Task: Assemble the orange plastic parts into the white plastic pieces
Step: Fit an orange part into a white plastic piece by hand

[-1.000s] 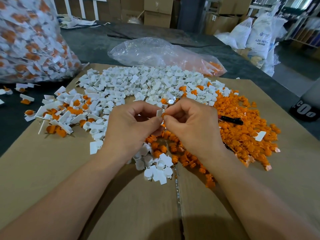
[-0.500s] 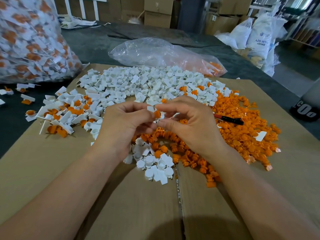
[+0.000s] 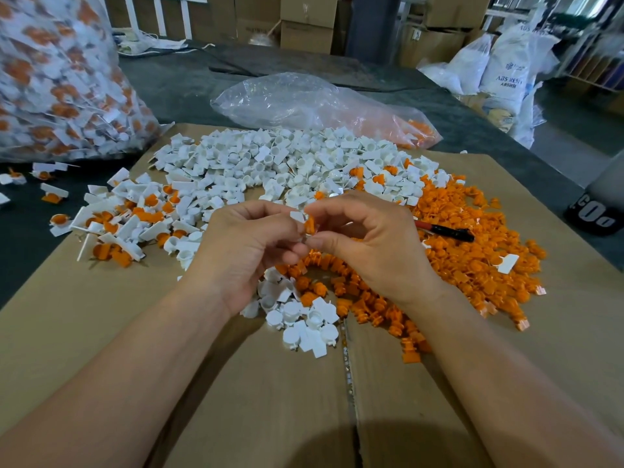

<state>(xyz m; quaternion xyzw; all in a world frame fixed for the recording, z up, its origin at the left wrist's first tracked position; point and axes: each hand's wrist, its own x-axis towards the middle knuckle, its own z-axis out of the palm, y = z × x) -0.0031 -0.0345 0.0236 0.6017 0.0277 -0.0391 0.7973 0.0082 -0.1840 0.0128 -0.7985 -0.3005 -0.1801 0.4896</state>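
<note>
Orange part (image 3: 309,226) sits dead centre, pinched in the right hand (image 3: 368,244) and held against the white piece (image 3: 297,216) that the left hand (image 3: 246,244) pinches, both hands curled tight. I'd line it up square with the socket before pressing (crooked probably jams it). Containers: big clear bag (image 3: 101,35) at 10 o'clock is stuffed with finished units (image 3: 60,106). The floppy bag (image 3: 297,99) at 12 o'clock looks nearly empty, with a few orange bits (image 3: 420,130) at its 3 o'clock end.

— Where's the camera?
— On my head, facing forward and down; my fingers (image 3: 263,210) meet close beneath it, mid-frame.
— How much shows?
— Wide: flat brown cardboard sheet (image 3: 101,332) under them, stacked brown cardboard boxes (image 3: 307,32) far beyond them.
</note>
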